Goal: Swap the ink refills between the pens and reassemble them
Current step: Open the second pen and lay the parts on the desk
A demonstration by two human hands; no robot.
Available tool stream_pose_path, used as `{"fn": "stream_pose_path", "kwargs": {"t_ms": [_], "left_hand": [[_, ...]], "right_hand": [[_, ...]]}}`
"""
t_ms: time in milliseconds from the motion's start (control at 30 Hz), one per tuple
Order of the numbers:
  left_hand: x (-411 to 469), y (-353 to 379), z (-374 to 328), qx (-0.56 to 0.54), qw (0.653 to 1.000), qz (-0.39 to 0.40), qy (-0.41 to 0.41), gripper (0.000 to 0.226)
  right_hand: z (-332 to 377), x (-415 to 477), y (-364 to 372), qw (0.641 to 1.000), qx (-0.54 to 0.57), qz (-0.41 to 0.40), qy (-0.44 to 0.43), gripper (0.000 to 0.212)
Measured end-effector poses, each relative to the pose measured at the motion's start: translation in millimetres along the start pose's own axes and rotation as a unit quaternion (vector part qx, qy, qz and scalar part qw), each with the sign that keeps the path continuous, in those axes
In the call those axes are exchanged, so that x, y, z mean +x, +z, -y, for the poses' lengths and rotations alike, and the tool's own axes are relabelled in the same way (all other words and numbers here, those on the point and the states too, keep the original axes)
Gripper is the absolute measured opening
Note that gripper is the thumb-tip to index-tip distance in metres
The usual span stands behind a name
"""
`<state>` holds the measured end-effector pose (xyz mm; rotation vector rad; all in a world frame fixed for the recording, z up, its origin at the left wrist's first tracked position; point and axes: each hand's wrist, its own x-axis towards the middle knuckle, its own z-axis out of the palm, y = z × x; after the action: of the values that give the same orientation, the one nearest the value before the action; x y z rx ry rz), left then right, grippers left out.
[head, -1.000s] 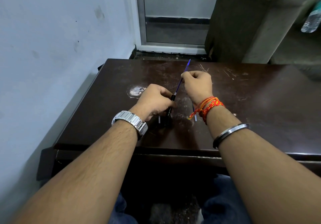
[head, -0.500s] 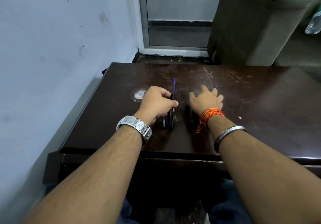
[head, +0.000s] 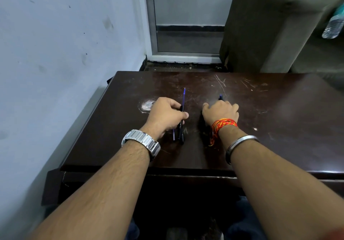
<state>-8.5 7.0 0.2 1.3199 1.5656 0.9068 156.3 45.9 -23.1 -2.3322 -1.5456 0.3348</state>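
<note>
My left hand grips a black pen barrel between thumb and fingers, with a thin blue ink refill sticking out of it toward the far side. A second slim blue piece lies on the table just left of the barrel's near end. My right hand rests palm down on the dark wooden table, fingers over a blue-tipped pen part whose end pokes out past the fingertips. Most of that part is hidden under the hand.
A white worn patch marks the table left of my left hand. The wall runs close along the table's left edge. A grey sofa arm and a doorway stand beyond the far edge. A plastic bottle lies at the far right.
My right hand let go of the refill, moved right and dropped flat onto the table over another pen part. The refill in my left hand swung from tilted right to pointing straight away.
</note>
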Motion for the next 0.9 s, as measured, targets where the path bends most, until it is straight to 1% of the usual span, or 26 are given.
{"fn": "stream_pose_path", "kwargs": {"t_ms": [200, 533, 633, 733, 833, 900], "left_hand": [[0, -1, 0, 0.009, 1.0, 0.001, 0.005, 0.013], [-1, 0, -1, 0.024, 1.0, 0.006, 0.008, 0.016], [-1, -1, -2, 0.027, 1.0, 0.007, 0.008, 0.017], [-2, -1, -3, 0.039, 0.999, 0.007, 0.011, 0.018], [-1, -1, -3, 0.06, 0.998, -0.001, 0.021, 0.017], [-1, -1, -4, 0.071, 0.997, -0.005, 0.03, 0.017]], "right_hand": [[-2, -5, -10, 0.998, 0.04, -0.043, -0.005, 0.034], [-7, -2, -20, 0.996, 0.074, -0.039, -0.01, 0.01], [-7, -2, -21, 0.995, 0.094, -0.046, -0.003, 0.02], [-2, 1, -23, 0.985, 0.16, -0.069, -0.013, 0.015], [12, -1, -27, 0.952, 0.281, -0.106, -0.052, 0.016], [22, -6, -31, 0.929, 0.342, -0.113, -0.081, 0.015]]}}
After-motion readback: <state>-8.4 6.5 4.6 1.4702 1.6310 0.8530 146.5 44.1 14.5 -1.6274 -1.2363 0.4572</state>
